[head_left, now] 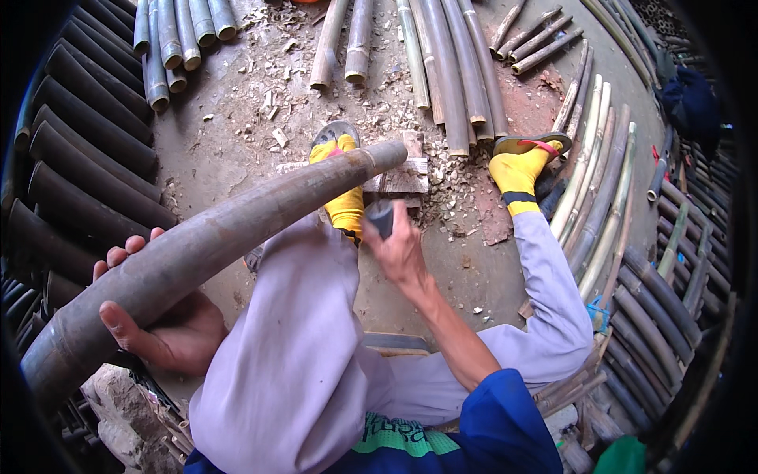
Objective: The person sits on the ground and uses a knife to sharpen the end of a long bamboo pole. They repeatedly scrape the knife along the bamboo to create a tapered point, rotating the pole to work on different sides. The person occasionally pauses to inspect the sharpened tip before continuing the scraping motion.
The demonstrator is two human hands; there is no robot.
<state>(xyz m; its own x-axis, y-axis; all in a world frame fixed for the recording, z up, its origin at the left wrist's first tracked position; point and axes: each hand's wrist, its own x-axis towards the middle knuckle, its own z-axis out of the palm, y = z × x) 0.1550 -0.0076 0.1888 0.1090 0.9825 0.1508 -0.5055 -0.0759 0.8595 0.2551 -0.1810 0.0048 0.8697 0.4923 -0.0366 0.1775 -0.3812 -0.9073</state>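
Note:
A thick grey-brown bamboo pole (237, 225) slants from the lower left up to the middle, its narrower far end over a small wooden block (414, 175). Whether the two touch cannot be told. My left hand (178, 332) cups the pole near its thick end, fingers wrapped round it from beneath. Close below the far end, my right hand (403, 249) is closed on a short dark grey piece (380, 216), blurred, its kind unclear. The pole crosses above my left leg and hides part of my yellow-socked foot (344, 209).
Dark bamboo poles (87, 150) are stacked at the left, with cut lengths (170, 35) at the far left. More bamboo (454, 71) lies ahead and a bundle (596, 189) at the right. Wood chips (276, 103) litter the floor. A rock (126, 419) sits lower left.

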